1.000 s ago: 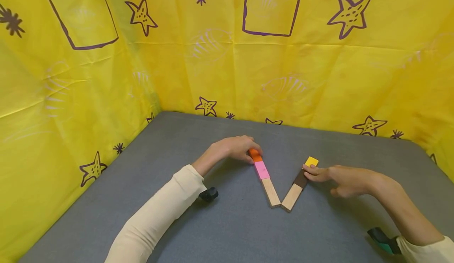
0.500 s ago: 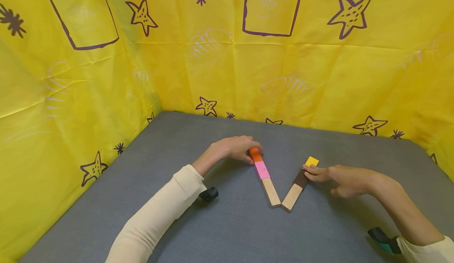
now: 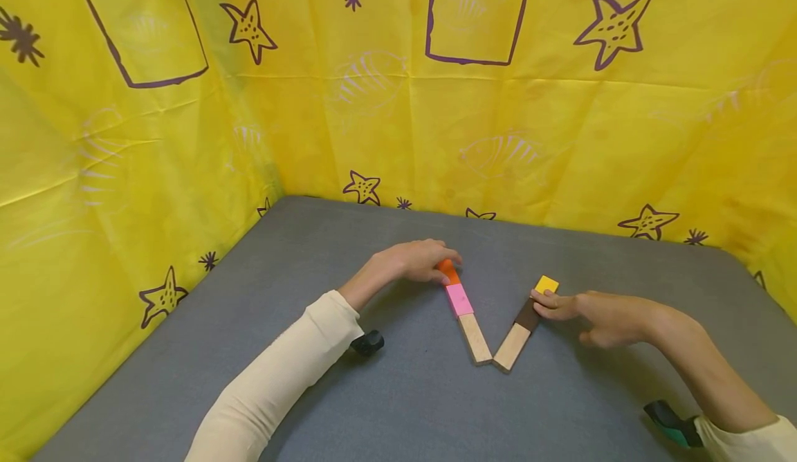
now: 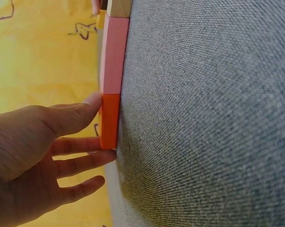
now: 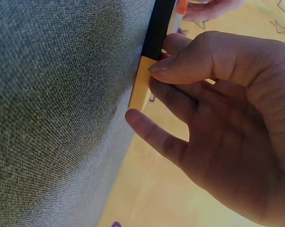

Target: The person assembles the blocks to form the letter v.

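Note:
Flat blocks lie end to end in two rows that form a V on the grey table. The left row has an orange block (image 3: 447, 271), a pink block (image 3: 460, 299) and a plain wooden block (image 3: 475, 339). A yellow block (image 3: 547, 284), a dark brown block (image 3: 528, 315) and another plain wooden block (image 3: 512, 347) make up the right row. My left hand (image 3: 420, 261) holds the orange block at its far end, thumb on one side and fingers round the other. Fairly straight fingers of my right hand (image 3: 598, 315) rest on the brown block by its yellow neighbour; the thumb stays apart.
A yellow cloth (image 3: 398, 123) printed with starfish and fish encloses the grey tabletop (image 3: 373, 407) at the back and sides. Dark devices (image 3: 367, 343) are strapped under both wrists, close to the table. Both arms reach in from the front.
My left thumb has shifted slightly onto the orange block. The right hand and the rows of blocks look unmoved.

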A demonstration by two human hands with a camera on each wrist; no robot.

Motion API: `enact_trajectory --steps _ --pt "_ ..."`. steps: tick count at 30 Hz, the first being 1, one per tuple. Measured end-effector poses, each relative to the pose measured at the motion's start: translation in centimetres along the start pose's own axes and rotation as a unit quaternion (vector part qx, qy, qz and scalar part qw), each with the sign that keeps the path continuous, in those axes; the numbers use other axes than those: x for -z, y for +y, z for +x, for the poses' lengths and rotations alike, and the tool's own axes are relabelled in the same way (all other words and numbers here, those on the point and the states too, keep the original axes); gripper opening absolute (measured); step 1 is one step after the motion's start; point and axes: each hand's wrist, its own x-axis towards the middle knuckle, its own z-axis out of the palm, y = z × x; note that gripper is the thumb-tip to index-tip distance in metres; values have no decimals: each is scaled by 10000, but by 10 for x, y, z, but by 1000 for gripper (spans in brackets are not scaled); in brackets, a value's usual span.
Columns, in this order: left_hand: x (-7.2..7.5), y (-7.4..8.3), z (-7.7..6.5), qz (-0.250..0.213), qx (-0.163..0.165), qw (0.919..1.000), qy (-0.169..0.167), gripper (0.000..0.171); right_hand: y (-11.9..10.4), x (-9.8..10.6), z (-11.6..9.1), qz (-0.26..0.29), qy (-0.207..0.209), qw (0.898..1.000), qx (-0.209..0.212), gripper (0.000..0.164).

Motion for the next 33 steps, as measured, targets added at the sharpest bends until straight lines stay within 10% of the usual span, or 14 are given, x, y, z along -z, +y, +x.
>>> enact_trajectory --steps 33 --pt "-3 4 3 305 32 9995 -76 39 0 1 -1 -101 7 9998 159 80"
